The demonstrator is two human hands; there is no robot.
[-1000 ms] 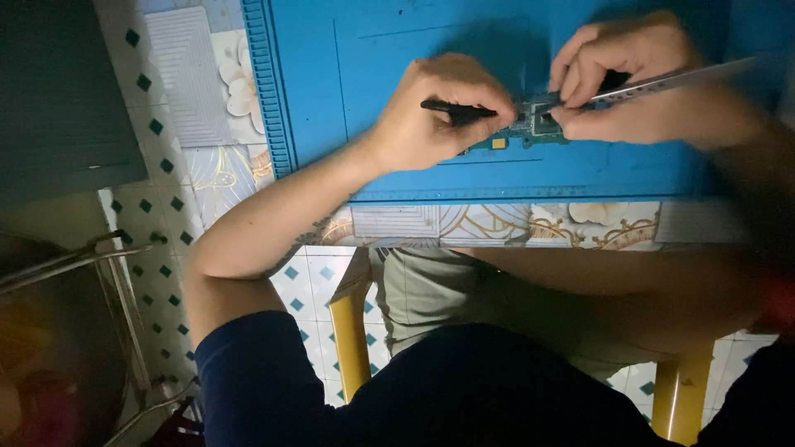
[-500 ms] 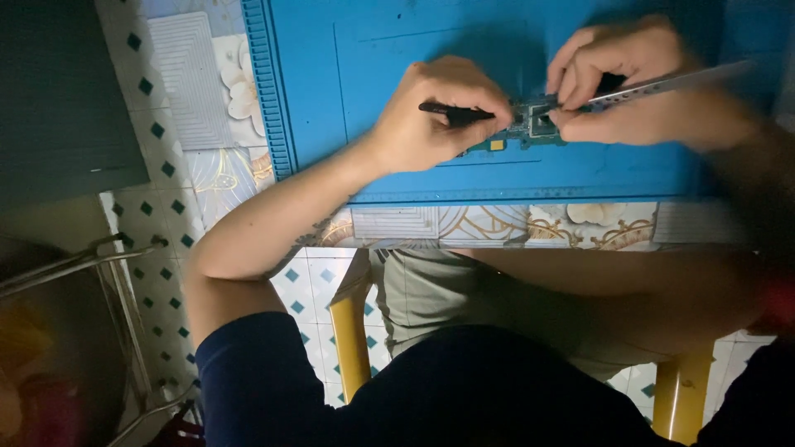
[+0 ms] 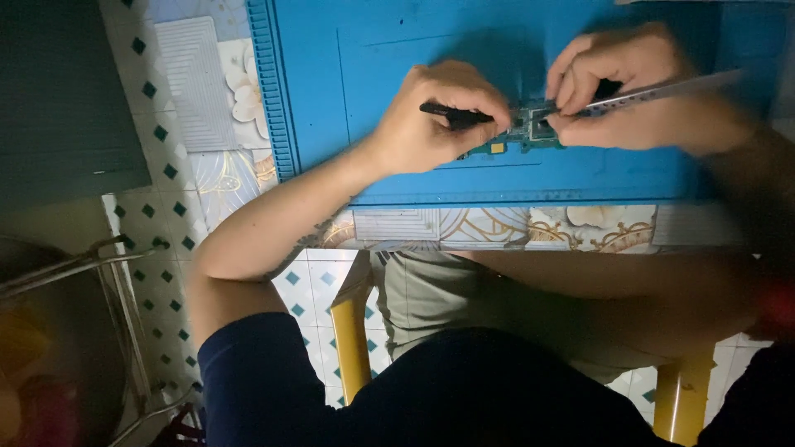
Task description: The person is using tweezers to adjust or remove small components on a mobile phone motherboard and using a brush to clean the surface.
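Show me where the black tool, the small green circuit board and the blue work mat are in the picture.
black tool (image 3: 447, 110), head view, on its dark shaft left of the fingers.
green circuit board (image 3: 520, 134), head view, on the exposed part between the hands.
blue work mat (image 3: 364, 50), head view, on a bare part of it.

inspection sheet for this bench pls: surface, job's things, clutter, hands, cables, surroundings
Surface: blue work mat with a ridged left edge, on a patterned floral tabletop.
Job's things: small green circuit board on the mat between the hands; black pen-like tool; long metal tweezers.
Clutter: nothing seen on the mat beyond these.
Hands: left hand grips the black tool, tip at the board; right hand holds the tweezers, fingers pressed on the board's right end.
Cables: nothing seen.
Surroundings: yellow stool legs under the person; white floor tiles with green diamonds; metal frame at lower left, dim and blurred.
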